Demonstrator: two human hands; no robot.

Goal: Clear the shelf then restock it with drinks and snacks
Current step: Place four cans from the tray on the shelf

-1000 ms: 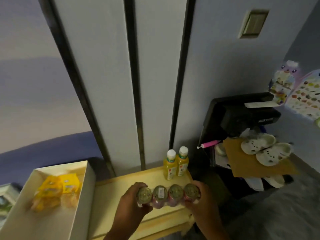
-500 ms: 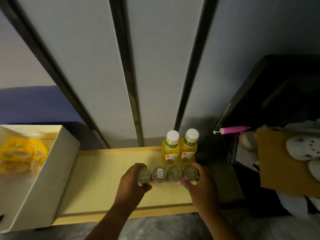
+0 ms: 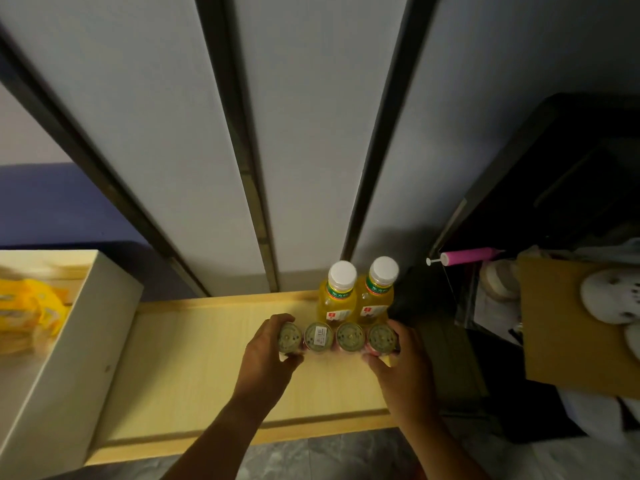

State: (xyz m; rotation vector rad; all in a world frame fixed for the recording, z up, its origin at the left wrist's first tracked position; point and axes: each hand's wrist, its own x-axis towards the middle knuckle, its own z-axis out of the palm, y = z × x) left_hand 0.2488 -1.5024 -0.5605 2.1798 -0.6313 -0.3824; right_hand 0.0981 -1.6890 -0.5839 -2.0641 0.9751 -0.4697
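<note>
**Currently: four-pack held at the right end of the shelf**

Left to right, as we see it from the head cam:

- Far left: white box (image 3: 86, 344), open top, standing just beside the shelf's left end. Yellow snack packets (image 3: 27, 310) lie inside it, blurred, so we can't count them.
- Centre: pale wooden shelf (image 3: 194, 358), a raised lip along its front edge. Its left and middle stretch is bare wood. Behind it, grey wall panels split by dark vertical strips.
- Our left hand (image 3: 266, 358) comes in from below, fingers and thumb curled round the left end of the four-pack of small bottles (image 3: 337, 337).
- The pack is a row of four, seen from the top: round foil-like lids, a white sticker on the second from the left. It sits low over the shelf's right part. We can't tell whether it touches the wood.
- Just behind the pack, touching or nearly so: two yellow drink bottles (image 3: 358, 299), upright, white caps, side by side at the back right corner of the shelf.
- Our right hand (image 3: 401, 368) grips the pack's right end the same way, thumb on the near side.
- Right of the shelf: dark cabinet (image 3: 554, 174), a pink tube (image 3: 467, 255) lying level, a brown cardboard sheet (image 3: 561, 327) with white clogs (image 3: 609, 299) on top.
</note>
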